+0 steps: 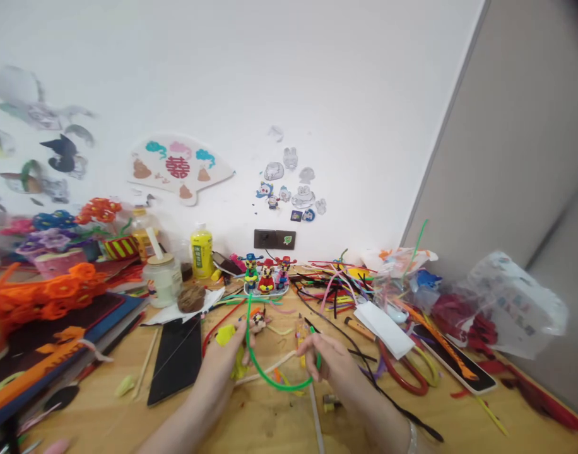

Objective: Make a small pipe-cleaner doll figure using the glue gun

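Observation:
A small yellow pipe-cleaner figure (pixel 226 334) with a patterned head (pixel 257 320) is held by my left hand (pixel 223 356), its fingers closed round it. A green pipe cleaner (pixel 276 386) hangs in a U-shaped curve between my hands. One side rises past my left fingers, its tip standing above them. Near its other end, my right hand (pixel 330 359) pinches it between thumb and fingers. Part of the figure is hidden behind my left hand. Just beyond stand three finished-looking figures (pixel 266 277) in green, red and pink on a small base.
A black phone (pixel 175 359) lies left of my left hand. Scissors with red handles (pixel 402 372) and a white paper piece (pixel 383 328) lie right. Many loose pipe cleaners (pixel 336 290) spread behind. A candle jar (pixel 162 280), yellow bottle (pixel 202 252) and orange flowers (pixel 43 296) stand left.

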Demonstrator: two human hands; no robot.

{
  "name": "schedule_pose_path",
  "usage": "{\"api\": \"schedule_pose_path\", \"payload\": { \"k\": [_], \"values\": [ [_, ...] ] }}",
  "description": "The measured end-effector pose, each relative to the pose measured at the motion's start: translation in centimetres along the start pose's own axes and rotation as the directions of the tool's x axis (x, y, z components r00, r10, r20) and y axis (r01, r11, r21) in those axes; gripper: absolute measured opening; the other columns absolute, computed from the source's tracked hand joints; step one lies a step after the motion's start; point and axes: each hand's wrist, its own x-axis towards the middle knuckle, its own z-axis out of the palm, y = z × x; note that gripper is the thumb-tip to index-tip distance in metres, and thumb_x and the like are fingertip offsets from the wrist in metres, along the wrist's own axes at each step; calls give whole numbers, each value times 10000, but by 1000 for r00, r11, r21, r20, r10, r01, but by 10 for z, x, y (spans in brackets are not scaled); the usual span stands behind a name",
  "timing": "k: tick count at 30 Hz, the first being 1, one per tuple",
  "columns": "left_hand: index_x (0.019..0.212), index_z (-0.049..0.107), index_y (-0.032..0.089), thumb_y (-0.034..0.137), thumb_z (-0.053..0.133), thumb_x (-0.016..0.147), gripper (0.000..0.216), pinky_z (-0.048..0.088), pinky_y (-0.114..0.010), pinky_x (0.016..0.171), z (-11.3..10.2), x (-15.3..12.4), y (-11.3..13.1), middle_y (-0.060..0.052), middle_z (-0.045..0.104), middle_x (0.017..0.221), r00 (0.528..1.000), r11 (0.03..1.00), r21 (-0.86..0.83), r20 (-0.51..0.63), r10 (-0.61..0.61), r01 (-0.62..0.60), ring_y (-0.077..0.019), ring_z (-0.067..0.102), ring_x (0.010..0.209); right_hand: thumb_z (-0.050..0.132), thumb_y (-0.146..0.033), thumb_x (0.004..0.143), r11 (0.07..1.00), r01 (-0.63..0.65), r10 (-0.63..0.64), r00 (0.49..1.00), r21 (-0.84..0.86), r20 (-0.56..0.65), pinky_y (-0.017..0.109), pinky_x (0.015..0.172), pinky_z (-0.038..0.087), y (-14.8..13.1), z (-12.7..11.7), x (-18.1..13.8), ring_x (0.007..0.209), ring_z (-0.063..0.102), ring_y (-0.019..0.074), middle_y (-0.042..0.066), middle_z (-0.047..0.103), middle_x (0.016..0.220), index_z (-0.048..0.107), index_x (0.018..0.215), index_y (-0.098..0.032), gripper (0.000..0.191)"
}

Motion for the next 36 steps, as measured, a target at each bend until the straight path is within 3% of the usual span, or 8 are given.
{"api": "schedule_pose_path", "payload": {
  "k": [3,6,11,14,19,23,30,36],
  "values": [
    [598,513,167,518,603,587,362,305,-185,359,8,-8,-5,63,516,414,990,970,245,140,-36,1,-70,396,323,469,-533,760,999,40,-38,994,17,-103,228,498,310,-2,5,-1,495,429,107,-12,478,519,631,827,-118,450],
    [585,508,173,512,573,616,347,382,-207,439,20,-23,-11,43,535,429,958,931,362,279,-68,-39,-104,469,409,506,-579,704,998,32,-44,975,-57,-219,244,525,316,1,13,-2,545,435,125,9,510,587,646,808,-142,470],
    [585,471,180,445,521,674,284,375,-211,418,32,-42,-22,47,538,465,926,883,466,356,-127,-57,-96,451,376,469,-592,723,1000,-3,1,965,-7,-263,274,629,361,13,26,-5,679,483,164,31,547,698,630,816,-170,462],
    [583,481,178,388,528,683,237,374,-215,422,32,-45,-23,52,528,460,917,858,504,380,-123,-94,-100,450,373,474,-572,734,999,33,-29,968,10,-249,273,652,367,18,29,-6,672,479,156,17,521,656,580,682,-168,421],
    [584,543,174,374,494,737,257,406,-234,494,23,-37,-12,35,539,463,938,796,539,331,101,-276,-134,505,458,456,-527,773,990,138,-132,981,31,-143,256,634,376,17,30,-6,612,473,129,-8,481,603,477,609,-176,388],
    [773,626,171,321,567,698,178,452,-269,649,18,-31,-2,-19,641,670,913,768,511,335,235,-385,-175,589,666,400,-538,798,995,75,-76,997,59,20,230,506,360,21,35,-7,458,447,96,-32,466,530,468,651,-171,401],
    [735,645,181,249,606,673,100,462,-271,676,17,-33,-7,-32,590,751,855,713,492,413,313,-499,-171,585,728,331,-602,790,1000,-29,29,999,-7,-38,191,386,232,39,39,-8,331,339,63,-81,374,376,445,653,-169,468],
    [621,629,175,224,599,659,68,462,-284,665,19,-35,-1,-30,582,696,860,695,510,357,365,-507,-176,580,704,305,-648,764,999,-38,37,998,-28,-49,197,413,252,30,40,-9,352,328,66,-73,383,366,460,645,-164,522]
  ]
}}
